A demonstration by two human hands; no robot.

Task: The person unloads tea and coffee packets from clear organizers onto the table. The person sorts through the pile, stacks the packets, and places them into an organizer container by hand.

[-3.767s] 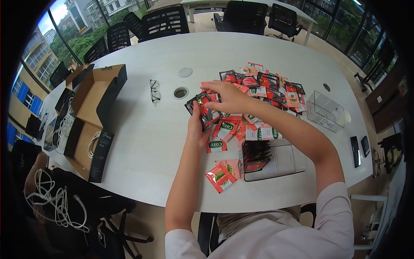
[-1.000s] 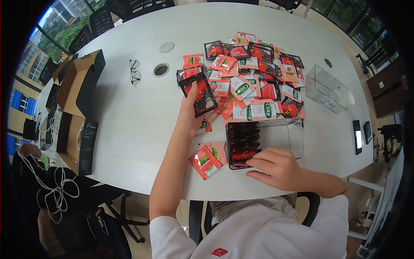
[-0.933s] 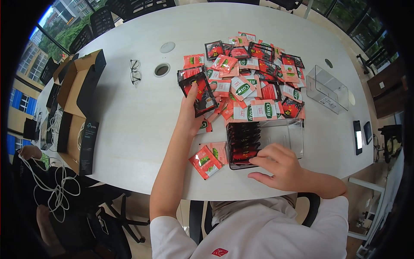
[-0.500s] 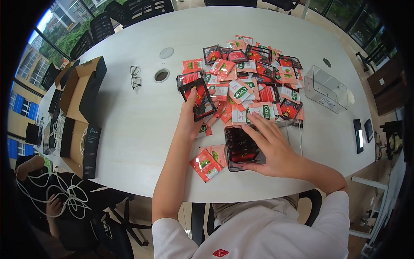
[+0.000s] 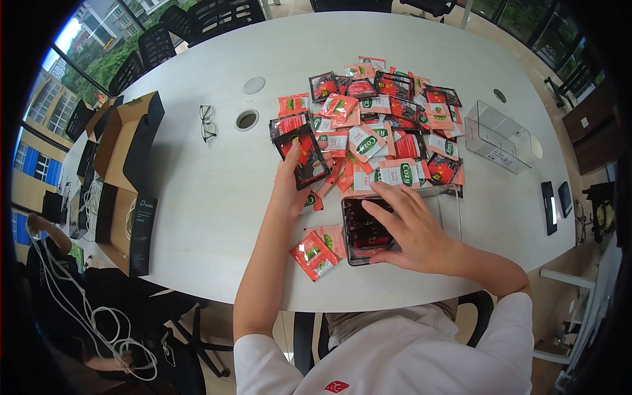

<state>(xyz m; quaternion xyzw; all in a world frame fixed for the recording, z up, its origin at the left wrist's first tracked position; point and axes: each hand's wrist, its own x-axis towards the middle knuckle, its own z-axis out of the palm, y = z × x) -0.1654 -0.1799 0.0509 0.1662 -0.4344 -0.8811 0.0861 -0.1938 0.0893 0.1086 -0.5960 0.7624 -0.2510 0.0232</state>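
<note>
My left hand grips black-and-red sachets, fanned a little apart, at the left edge of the pile. My right hand reaches over a clear plastic box, thumb and fingers spread across the row of black sachets standing in its left part. Its fingertips seem to rest on that row, and its palm hides the middle of the box. Behind the box lies a heap of red, white and black sachets. Two red sachets lie left of the box.
An empty clear box stands right of the heap. Phones lie at the right edge, glasses and a round table hole at the left. Open cardboard boxes stand far left, near another person's hands holding white cable.
My right hand has moved from pinching at the front of the sachet row to lying spread over it. My left hand still holds its sachets. The other person's cable has shifted.
</note>
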